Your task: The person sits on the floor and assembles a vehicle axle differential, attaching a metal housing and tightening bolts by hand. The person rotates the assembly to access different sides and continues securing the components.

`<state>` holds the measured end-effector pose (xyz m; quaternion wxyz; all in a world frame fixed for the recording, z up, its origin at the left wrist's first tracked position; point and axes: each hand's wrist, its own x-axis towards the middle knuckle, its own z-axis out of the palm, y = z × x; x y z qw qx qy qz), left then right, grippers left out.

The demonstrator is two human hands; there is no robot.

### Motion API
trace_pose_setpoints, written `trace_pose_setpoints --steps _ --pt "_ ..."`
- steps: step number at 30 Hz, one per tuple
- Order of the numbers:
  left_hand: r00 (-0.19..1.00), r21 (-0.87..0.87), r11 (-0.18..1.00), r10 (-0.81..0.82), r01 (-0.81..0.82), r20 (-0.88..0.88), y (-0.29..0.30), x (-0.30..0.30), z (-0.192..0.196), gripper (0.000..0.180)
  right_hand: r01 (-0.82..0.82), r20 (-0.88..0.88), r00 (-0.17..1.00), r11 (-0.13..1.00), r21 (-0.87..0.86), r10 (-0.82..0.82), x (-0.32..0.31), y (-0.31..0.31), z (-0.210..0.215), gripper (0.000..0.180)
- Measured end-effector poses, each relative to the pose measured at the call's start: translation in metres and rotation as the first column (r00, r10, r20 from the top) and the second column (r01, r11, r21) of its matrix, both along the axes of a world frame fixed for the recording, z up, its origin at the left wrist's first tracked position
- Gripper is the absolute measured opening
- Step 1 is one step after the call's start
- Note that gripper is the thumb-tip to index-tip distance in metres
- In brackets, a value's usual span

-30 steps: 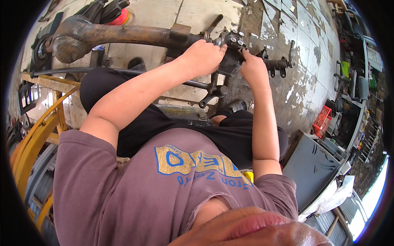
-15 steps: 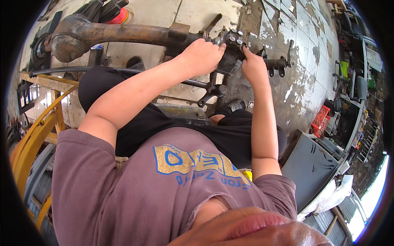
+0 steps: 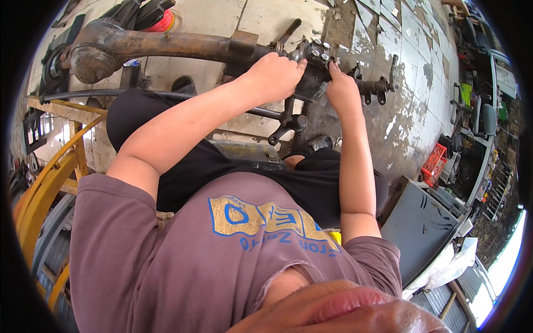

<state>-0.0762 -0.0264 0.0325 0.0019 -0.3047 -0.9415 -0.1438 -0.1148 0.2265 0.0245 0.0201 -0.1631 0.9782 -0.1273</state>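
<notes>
Gripping a dark bolted metal block (image 3: 313,66) at about 12 o'clock, both hands stay where they were a second ago; only the view has shifted slightly. The left hand (image 3: 276,75) is curled over the block's left side, where it joins one long rusty axle beam (image 3: 166,44) running off toward 10 o'clock. The right hand (image 3: 340,89) is closed narrowly on the block's right edge, beside one stub shaft (image 3: 377,86) pointing to 1 o'clock. Four pale bolt heads show on top of the block. One thin black rod (image 3: 166,95) crosses under the left forearm. One red crate (image 3: 434,164) sits at 3 o'clock.
</notes>
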Motion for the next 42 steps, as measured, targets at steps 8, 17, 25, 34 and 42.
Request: trace_pose_setpoints --steps 8,17,25,34,42 --pt "1.0 0.001 1.0 -0.009 0.009 -0.018 0.001 -0.001 -0.003 0.06 0.081 0.113 0.99 0.996 0.022 -0.083 -0.003 -0.006 0.013 0.053" --pt "1.0 -0.006 1.0 0.004 -0.004 0.028 0.001 -0.003 0.0 0.061 0.043 0.21 0.975 0.991 0.127 -0.069 -0.014 -0.011 0.022 0.052" --pt "1.0 -0.005 1.0 0.008 -0.008 -0.008 0.0 -0.002 -0.005 0.057 0.013 0.144 0.989 1.0 0.003 -0.013 -0.012 -0.006 0.021 0.053" --pt "0.999 -0.042 0.999 0.011 -0.009 0.034 0.001 -0.001 -0.001 0.063 -0.002 0.193 0.981 0.998 -0.067 0.015 -0.012 -0.007 0.02 0.055" --pt "0.999 -0.027 1.0 -0.006 0.007 0.039 0.002 -0.001 0.004 0.063 0.041 0.186 0.982 0.998 -0.044 -0.033 -0.009 -0.006 0.023 0.053"
